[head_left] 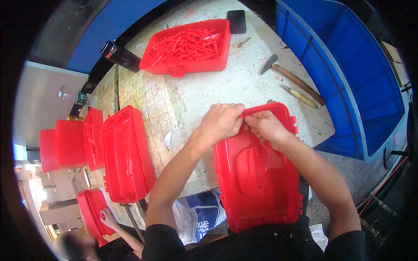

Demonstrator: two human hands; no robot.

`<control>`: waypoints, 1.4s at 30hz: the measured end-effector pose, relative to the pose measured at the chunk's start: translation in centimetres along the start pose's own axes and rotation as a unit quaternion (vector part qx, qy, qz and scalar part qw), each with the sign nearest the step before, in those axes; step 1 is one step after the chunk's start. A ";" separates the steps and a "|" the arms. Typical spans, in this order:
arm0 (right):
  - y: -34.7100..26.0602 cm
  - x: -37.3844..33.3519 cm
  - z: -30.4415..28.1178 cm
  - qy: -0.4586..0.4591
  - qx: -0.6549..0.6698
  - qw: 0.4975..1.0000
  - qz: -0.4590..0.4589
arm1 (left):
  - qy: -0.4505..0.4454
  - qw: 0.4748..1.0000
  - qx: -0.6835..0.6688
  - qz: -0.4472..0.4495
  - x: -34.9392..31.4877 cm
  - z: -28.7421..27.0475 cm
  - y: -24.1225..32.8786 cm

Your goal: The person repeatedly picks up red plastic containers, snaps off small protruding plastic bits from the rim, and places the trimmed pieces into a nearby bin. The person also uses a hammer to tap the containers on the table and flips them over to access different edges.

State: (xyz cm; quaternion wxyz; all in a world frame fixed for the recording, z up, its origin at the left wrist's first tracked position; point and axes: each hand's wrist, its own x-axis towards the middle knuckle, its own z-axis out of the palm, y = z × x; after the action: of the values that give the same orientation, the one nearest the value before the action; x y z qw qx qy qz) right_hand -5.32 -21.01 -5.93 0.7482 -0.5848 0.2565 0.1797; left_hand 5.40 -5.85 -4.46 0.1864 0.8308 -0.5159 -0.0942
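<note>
Left hand (225, 122) and right hand (268, 126) are pinching the red plastic case shell (261, 191) at its far rim — narrow grips, side by side. Its long axis is running from them toward the black shirt (278, 243).

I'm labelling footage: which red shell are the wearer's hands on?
The red shell at lower centre: left hand and right hand touch its far rim, no other.
</note>
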 end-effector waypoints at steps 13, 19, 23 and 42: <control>1.3 0.8 1.7 0.189 -0.433 0.853 -0.222 | 0.081 0.997 -0.006 0.003 0.2 1.0 -0.7; 0.8 0.4 0.9 0.214 -0.651 0.671 -0.282 | 0.104 0.994 -0.006 0.036 0.5 1.1 -0.4; 0.0 0.9 0.4 0.187 -0.613 0.716 -0.276 | 0.111 0.993 -0.007 0.035 0.9 1.3 -0.5; -1.6 -0.4 0.2 0.258 -0.723 0.481 -0.423 | 0.002 0.998 -0.014 -0.054 1.6 0.6 -0.1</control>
State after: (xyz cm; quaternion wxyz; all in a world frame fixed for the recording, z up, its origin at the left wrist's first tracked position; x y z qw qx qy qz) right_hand -4.65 -21.19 -4.41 -0.0527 -0.9774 -0.0609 -0.1955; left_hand 6.02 -7.37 -5.02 0.1936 0.8552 -0.4682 -0.1096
